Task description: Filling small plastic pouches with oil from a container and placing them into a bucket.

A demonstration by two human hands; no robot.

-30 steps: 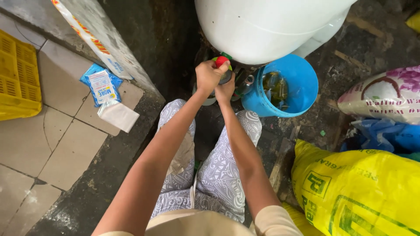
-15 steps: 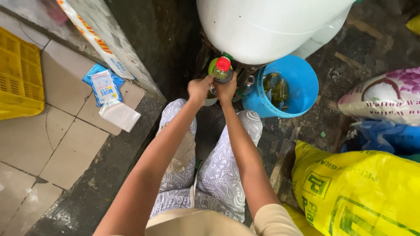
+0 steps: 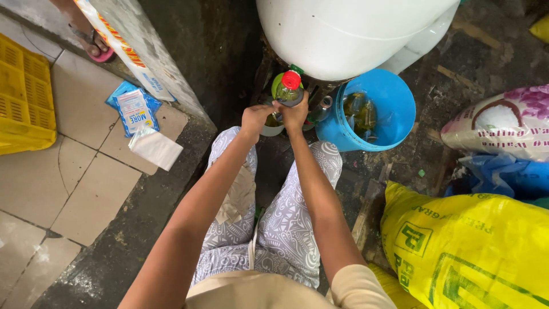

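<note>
I hold a small clear bottle (image 3: 290, 91) with a red cap, filled with yellowish liquid, upright under a large white tank (image 3: 349, 31). My right hand (image 3: 296, 114) grips the bottle's body. My left hand (image 3: 255, 119) sits beside it at the bottle's base, fingers closed; whether it grips the bottle is hidden. A green funnel-like rim (image 3: 277, 82) shows just behind the bottle. My patterned trousers (image 3: 274, 223) fill the lower middle.
A blue bucket (image 3: 394, 114) right of my hands holds several filled bottles. Yellow sack (image 3: 469, 252) and printed white sack (image 3: 503, 123) lie at right. Yellow crate (image 3: 23, 103), blue packets (image 3: 134, 109) and white paper (image 3: 155, 147) lie on tiles at left. Another person's sandalled foot (image 3: 88, 37) is top left.
My hands slid down from the red cap to the bottle's body, and the capped bottle now shows fully above them.
</note>
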